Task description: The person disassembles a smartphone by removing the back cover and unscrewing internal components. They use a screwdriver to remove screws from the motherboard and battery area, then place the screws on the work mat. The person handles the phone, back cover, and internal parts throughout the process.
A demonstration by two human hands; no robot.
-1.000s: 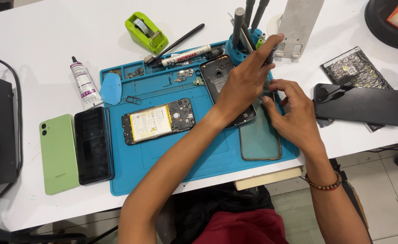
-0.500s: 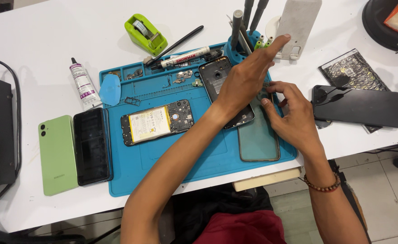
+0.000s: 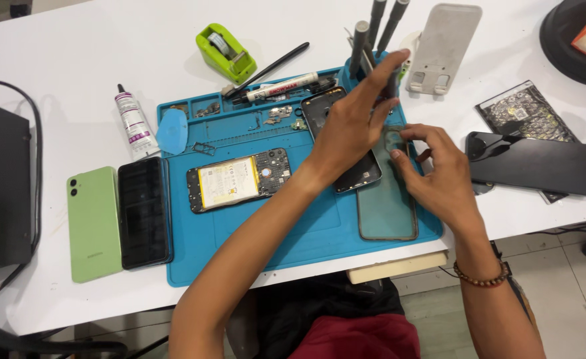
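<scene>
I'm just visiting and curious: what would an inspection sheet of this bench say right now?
Surface: white table with a blue work mat.
Job's things: clear phone case; dark phone; tool holder.
Clutter: opened phone, green phone, black screen, tape dispenser, glue tube, marker.
Hands: left hand reaches to the holder; right hand has its fingers on the case's top.
Cables: black cable at left.
Surroundings: tiled floor.
</scene>
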